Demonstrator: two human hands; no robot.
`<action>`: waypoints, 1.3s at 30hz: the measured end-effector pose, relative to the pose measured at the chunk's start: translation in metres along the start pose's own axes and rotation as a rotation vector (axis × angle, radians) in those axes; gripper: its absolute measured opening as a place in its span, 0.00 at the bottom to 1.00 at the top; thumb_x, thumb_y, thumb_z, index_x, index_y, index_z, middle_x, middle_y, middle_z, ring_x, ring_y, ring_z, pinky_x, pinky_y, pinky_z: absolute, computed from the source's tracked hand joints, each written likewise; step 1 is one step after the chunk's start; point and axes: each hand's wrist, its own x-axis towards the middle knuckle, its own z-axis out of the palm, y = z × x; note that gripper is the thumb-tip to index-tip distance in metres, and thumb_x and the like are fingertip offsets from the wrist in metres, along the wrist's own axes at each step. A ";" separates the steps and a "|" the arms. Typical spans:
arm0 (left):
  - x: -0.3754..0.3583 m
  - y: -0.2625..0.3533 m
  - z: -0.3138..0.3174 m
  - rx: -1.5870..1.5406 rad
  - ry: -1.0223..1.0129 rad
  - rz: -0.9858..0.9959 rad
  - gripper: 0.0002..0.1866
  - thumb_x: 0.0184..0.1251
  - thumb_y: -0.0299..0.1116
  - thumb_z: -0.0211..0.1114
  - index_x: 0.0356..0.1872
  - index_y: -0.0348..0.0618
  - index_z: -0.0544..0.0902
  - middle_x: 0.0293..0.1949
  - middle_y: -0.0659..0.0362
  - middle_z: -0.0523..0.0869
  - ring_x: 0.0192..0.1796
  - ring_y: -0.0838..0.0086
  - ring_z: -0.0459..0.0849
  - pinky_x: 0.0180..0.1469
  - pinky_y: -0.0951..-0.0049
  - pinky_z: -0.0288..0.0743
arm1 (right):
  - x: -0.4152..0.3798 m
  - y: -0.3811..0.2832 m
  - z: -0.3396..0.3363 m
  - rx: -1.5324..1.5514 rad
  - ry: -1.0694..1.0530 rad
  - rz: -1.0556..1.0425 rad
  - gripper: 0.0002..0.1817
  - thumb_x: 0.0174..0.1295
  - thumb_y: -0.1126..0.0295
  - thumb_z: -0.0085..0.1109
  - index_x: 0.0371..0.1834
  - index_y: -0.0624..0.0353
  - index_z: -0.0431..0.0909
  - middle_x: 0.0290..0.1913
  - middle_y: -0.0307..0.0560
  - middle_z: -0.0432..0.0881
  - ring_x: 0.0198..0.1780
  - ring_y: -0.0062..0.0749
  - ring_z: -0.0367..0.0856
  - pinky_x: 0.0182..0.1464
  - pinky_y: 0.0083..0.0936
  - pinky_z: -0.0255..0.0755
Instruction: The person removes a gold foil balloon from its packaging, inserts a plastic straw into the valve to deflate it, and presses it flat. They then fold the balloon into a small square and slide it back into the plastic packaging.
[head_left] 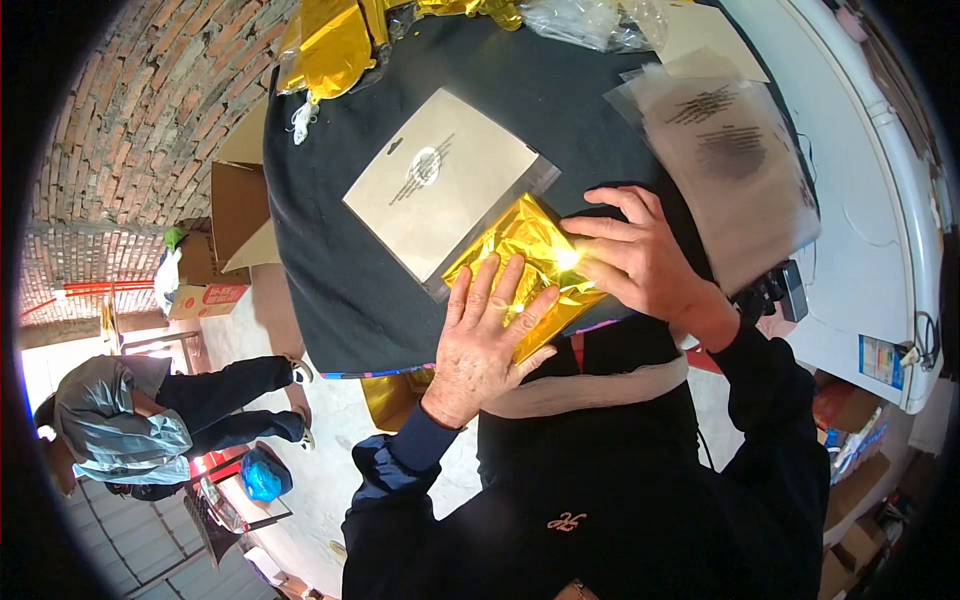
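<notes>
A folded piece of shiny gold foil [532,232] lies at the near side of the black-covered table, partly over the bottom edge of a clear plastic bag with a beige card [440,185]. My left hand [482,338] rests flat on the foil's left part, fingers spread. At the foil's right edge, my right hand [645,258] has its thumb and index finger closed on it, the other fingers curled above. Bright glare hides some of the foil between the hands. The card bears a printed label and a hanging slot.
A stack of clear printed bags [735,165] lies to the right. More gold foil pieces [335,50] and clear plastic wrapping [590,22] sit along the far edge. A white surface [850,260] borders the right side. Another person [130,415] is at the left, near cardboard boxes [240,190].
</notes>
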 end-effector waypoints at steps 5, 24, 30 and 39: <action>0.001 0.000 -0.002 -0.017 0.002 -0.001 0.40 0.74 0.72 0.64 0.84 0.72 0.77 0.89 0.47 0.64 0.90 0.44 0.59 0.91 0.38 0.46 | 0.000 -0.011 0.017 -0.072 0.145 0.084 0.09 0.64 0.64 0.77 0.41 0.57 0.94 0.56 0.39 0.94 0.67 0.45 0.82 0.71 0.49 0.66; 0.001 -0.004 -0.009 -0.126 -0.028 0.015 0.46 0.77 0.77 0.52 0.87 0.59 0.72 0.88 0.43 0.63 0.90 0.41 0.56 0.90 0.37 0.44 | 0.013 -0.028 0.045 -0.149 0.343 0.300 0.12 0.52 0.76 0.76 0.35 0.52 0.81 0.48 0.38 0.87 0.58 0.41 0.84 0.67 0.46 0.68; 0.003 -0.007 -0.023 -0.214 -0.106 -0.037 0.39 0.87 0.66 0.48 0.89 0.56 0.69 0.90 0.49 0.62 0.92 0.49 0.55 0.92 0.42 0.43 | 0.015 -0.030 0.045 -0.191 0.337 0.301 0.14 0.50 0.77 0.75 0.37 0.52 0.80 0.48 0.39 0.85 0.56 0.42 0.83 0.66 0.45 0.68; 0.035 0.015 -0.039 -0.158 0.047 -0.055 0.33 0.84 0.47 0.64 0.85 0.50 0.74 0.87 0.44 0.66 0.91 0.46 0.56 0.92 0.43 0.47 | 0.017 -0.032 0.045 -0.187 0.338 0.311 0.15 0.49 0.77 0.75 0.37 0.53 0.80 0.49 0.39 0.84 0.57 0.41 0.82 0.66 0.44 0.68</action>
